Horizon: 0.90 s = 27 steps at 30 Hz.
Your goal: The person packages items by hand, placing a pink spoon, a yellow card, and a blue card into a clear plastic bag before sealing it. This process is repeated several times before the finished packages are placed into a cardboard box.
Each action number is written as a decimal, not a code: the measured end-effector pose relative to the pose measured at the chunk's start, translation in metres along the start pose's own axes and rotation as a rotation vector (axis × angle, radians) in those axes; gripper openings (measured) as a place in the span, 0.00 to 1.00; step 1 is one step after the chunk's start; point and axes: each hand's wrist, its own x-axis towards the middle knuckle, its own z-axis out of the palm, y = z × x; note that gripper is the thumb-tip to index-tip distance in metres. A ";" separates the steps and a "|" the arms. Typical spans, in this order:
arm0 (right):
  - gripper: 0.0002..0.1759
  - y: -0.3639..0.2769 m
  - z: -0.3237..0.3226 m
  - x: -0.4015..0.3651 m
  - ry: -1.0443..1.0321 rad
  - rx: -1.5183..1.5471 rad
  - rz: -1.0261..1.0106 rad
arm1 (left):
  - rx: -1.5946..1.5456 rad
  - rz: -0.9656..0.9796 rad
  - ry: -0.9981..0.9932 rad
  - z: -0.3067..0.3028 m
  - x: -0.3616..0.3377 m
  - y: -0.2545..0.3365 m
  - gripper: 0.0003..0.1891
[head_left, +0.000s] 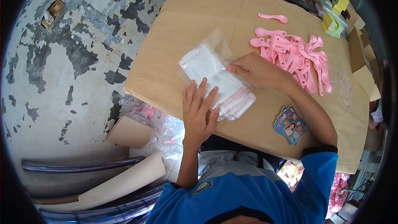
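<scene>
A stack of clear plastic bags [207,64] with pinkish printed edges lies on the brown-covered table [174,29]. My left hand [199,110] rests on the near left part of the stack, its fingers spread. At the upper right edge of the bags is my right hand [253,69], its thumb and fingers pinched together; what they hold, if anything, is too small to tell. Just beyond it a pile of pink plastic spoons [294,56] spreads to the right, and one pink spoon [273,17] lies apart behind it. Small blue printed cards [290,125] sit near my right forearm.
Open cardboard boxes [362,58] and yellow packs [333,20] stand along the right edge. Crumpled clear plastic [342,87] lies right of the spoons. Below the table's left edge are plastic wrap [168,130], a cardboard piece [130,132] and long rolls [122,180].
</scene>
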 end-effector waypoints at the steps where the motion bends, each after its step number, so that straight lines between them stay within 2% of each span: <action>1: 0.14 0.004 0.000 -0.002 0.022 -0.027 -0.088 | 0.025 0.020 0.013 -0.001 0.002 0.003 0.18; 4: 0.14 0.006 0.001 -0.004 0.211 0.028 -0.084 | 0.072 0.038 -0.108 -0.002 0.001 0.001 0.18; 10: 0.15 0.002 -0.036 -0.007 0.003 0.001 0.082 | 0.036 0.021 -0.121 -0.006 0.002 0.001 0.16; 14: 0.15 -0.020 -0.052 -0.023 0.065 0.143 0.022 | 0.011 0.014 -0.114 -0.011 0.006 0.000 0.17; 15: 0.15 -0.040 -0.059 -0.029 0.091 0.151 0.032 | -0.061 0.038 -0.079 -0.013 0.011 -0.003 0.22; 19: 0.16 -0.075 -0.063 -0.049 0.079 0.117 -0.043 | -0.835 -0.207 -0.287 -0.025 0.067 0.048 0.24; 21: 0.15 -0.066 -0.057 -0.066 0.223 0.063 -0.080 | -1.221 -0.341 -0.380 -0.018 0.101 0.065 0.26; 22: 0.15 -0.062 -0.056 -0.076 0.297 0.035 -0.103 | -1.209 -0.339 -0.384 -0.010 0.118 0.062 0.24; 23: 0.17 -0.061 -0.059 -0.091 0.349 0.017 0.084 | -1.193 -0.336 -0.390 -0.003 0.133 0.057 0.21; 26: 0.20 -0.035 -0.062 -0.149 0.114 -0.136 0.315 | -1.447 -0.248 -0.444 -0.001 0.172 0.057 0.19; 27: 0.20 -0.024 -0.052 -0.170 0.121 -0.302 0.220 | -1.423 -0.225 -0.445 0.002 0.179 0.061 0.18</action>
